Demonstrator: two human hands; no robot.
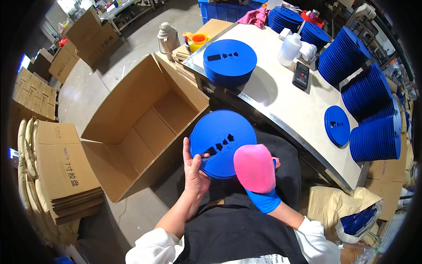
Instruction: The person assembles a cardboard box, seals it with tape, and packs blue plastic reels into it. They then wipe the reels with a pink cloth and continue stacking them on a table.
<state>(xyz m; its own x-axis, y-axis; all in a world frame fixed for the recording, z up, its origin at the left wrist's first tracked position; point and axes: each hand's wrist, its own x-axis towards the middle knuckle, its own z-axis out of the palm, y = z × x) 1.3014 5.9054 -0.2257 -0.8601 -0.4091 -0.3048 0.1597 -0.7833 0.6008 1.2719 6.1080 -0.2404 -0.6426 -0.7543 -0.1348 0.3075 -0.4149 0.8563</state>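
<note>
My left hand (pixel 196 172) grips a round blue plastic disc (pixel 224 125) by its lower left edge, with the thumb on its face near a rectangular slot. The disc has several dark cut-outs around its middle and is held over my lap. A pink cloth (pixel 256 169) covers the front of my right hand (pixel 265 198), which wears a blue glove. This cloth rests against the disc's lower right edge. Beneath the cloth the fingers of my right hand are mostly hidden.
An open cardboard box (pixel 127 141) stands at my left, beside flattened cartons (pixel 66 163). On the white-topped table (pixel 281 97) are a stack of blue discs (pixel 230 66), more stacks along the right, a squeeze bottle (pixel 290 49) and a black handheld device (pixel 301 75).
</note>
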